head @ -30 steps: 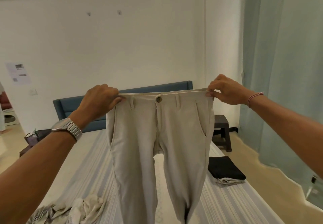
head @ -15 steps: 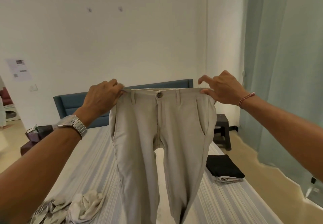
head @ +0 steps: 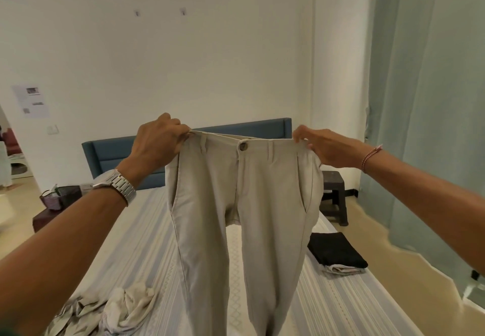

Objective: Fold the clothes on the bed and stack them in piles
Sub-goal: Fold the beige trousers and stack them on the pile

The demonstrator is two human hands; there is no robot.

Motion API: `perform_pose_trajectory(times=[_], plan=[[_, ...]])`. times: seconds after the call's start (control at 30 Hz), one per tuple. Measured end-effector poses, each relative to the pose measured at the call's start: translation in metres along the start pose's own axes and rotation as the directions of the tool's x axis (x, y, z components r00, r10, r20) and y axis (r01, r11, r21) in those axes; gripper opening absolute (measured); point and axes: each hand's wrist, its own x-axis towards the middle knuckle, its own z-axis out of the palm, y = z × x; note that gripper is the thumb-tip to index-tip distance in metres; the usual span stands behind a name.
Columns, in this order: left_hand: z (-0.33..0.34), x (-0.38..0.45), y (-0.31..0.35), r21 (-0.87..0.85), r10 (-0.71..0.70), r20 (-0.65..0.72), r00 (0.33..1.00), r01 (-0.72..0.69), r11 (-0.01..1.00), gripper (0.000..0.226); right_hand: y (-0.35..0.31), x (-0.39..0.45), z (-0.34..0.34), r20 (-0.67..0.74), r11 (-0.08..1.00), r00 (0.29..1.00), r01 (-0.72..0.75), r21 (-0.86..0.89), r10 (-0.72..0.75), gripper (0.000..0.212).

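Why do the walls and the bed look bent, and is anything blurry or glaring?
Head view: the wide-angle lens bows the wall moulding and bed edges; soft, even light, no glare; trousers and both hands, left hand and right hand, fairly sharp; the floor edge by the curtain looks warped and smeared.

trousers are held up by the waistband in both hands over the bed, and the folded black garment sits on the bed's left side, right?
Not quite. Both hands, left hand and right hand, do hold the trousers up by the waistband over the bed, but the head view shows the folded black garment on the bed's right side, not the left.
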Motion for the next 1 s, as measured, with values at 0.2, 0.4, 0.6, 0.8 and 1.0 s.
perform_pose_trajectory(times=[0.2,0.4,0.6,0.8,1.0], plan=[[0.005,0.004,0.006,-0.041,-0.021,-0.011,1.0,0.02,0.999,0.023,-0.018,0.005,-0.003,0.281,0.949,0.959,0.116,-0.294,-0.03,0.08],[0.006,0.006,0.012,-0.056,-0.036,-0.027,0.999,0.034,0.998,0.029,-0.04,0.009,-0.006,-0.171,0.943,0.985,-0.069,-0.327,0.012,0.051],[-0.001,0.012,0.013,-0.097,-0.089,-0.039,0.995,0.084,0.992,0.028,-0.054,0.022,-0.01,-0.156,0.865,0.987,-0.097,-0.492,0.022,0.016],[0.0,0.014,0.014,-0.097,-0.054,-0.053,0.997,0.049,0.994,0.028,-0.074,0.024,-0.004,0.148,0.832,0.989,0.087,-0.548,-0.006,0.097],[0.007,0.013,0.02,-0.123,-0.05,-0.044,0.998,0.044,0.991,0.027,-0.087,0.029,0.007,0.224,0.763,0.974,0.176,-0.622,-0.042,0.098]])
